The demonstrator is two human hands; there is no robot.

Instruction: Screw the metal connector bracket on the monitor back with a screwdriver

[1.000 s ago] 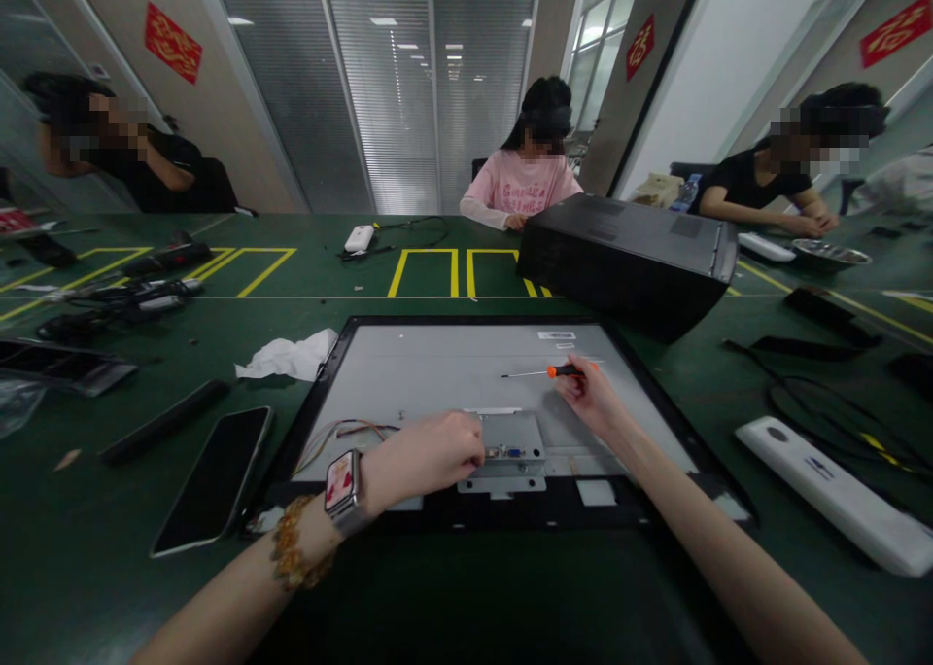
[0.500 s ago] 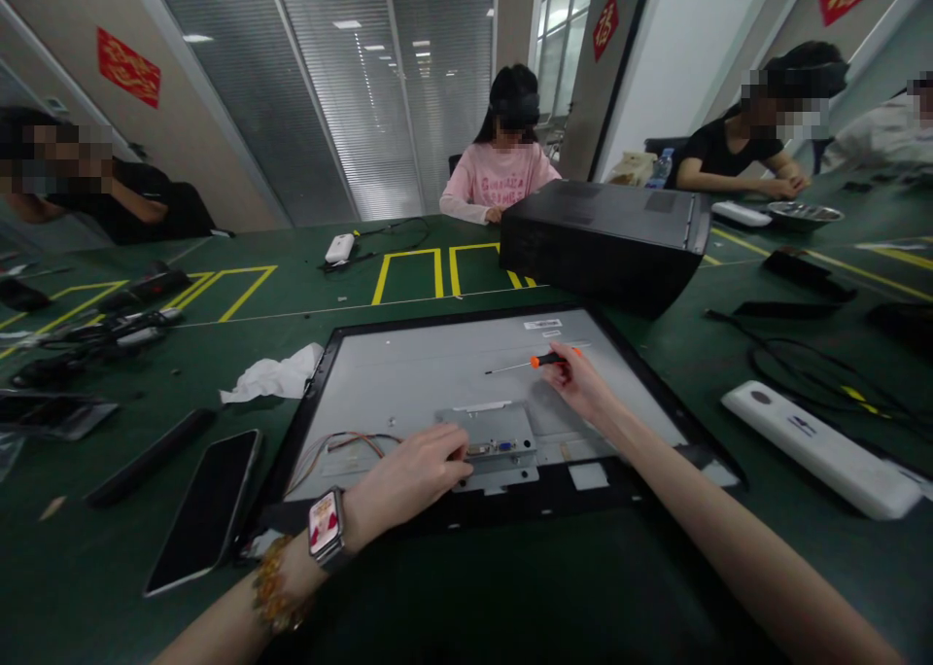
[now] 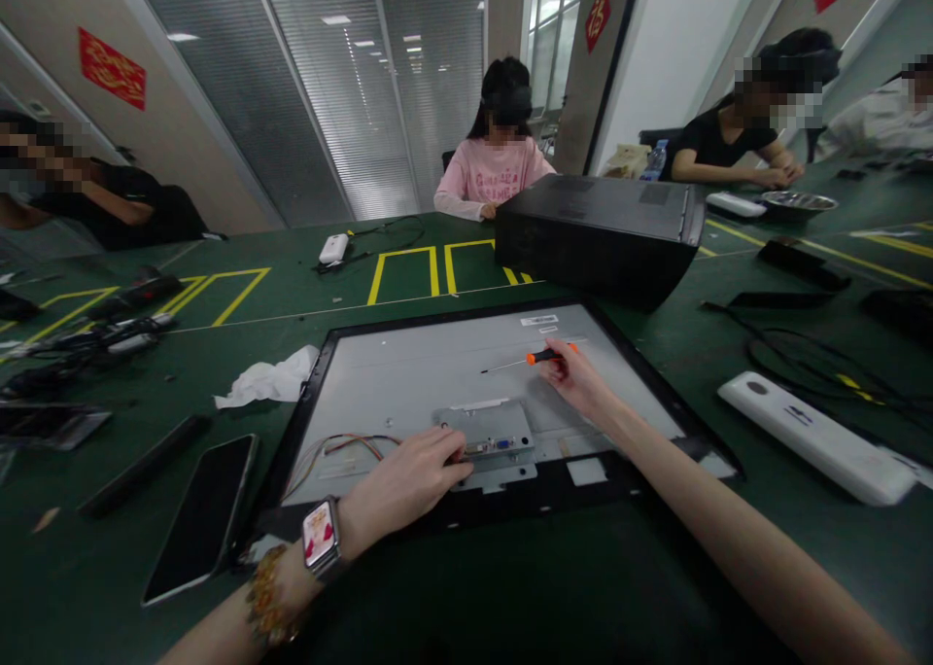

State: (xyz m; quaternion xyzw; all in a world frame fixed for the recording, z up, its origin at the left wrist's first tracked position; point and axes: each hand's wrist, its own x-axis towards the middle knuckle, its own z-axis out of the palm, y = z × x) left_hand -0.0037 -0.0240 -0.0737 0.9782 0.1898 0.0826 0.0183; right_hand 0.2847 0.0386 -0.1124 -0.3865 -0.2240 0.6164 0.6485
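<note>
A monitor panel with a grey metal back (image 3: 430, 364) and black frame lies flat on the table in front of me. My right hand (image 3: 575, 381) holds a screwdriver (image 3: 539, 356) by its black and orange handle, the thin shaft pointing left above the panel. On the panel's lower middle sits a metal board housing (image 3: 502, 420) with a blue video port. My left hand (image 3: 415, 466) is at the housing's left end, fingers curled and thumb near them; whatever they pinch is hidden. Thin coloured wires (image 3: 342, 443) run out to the left of that hand.
Left of the panel lie a crumpled tissue (image 3: 269, 378), a phone (image 3: 200, 514) and a dark bar (image 3: 146, 466). Behind it stands a large black case (image 3: 590, 237). A white device (image 3: 816, 437) and cables (image 3: 802, 349) are at right. Several people sit around the table.
The whole view has shifted slightly. Both hands keep nearly the same pose over the panel, and the screwdriver is still in my right hand.
</note>
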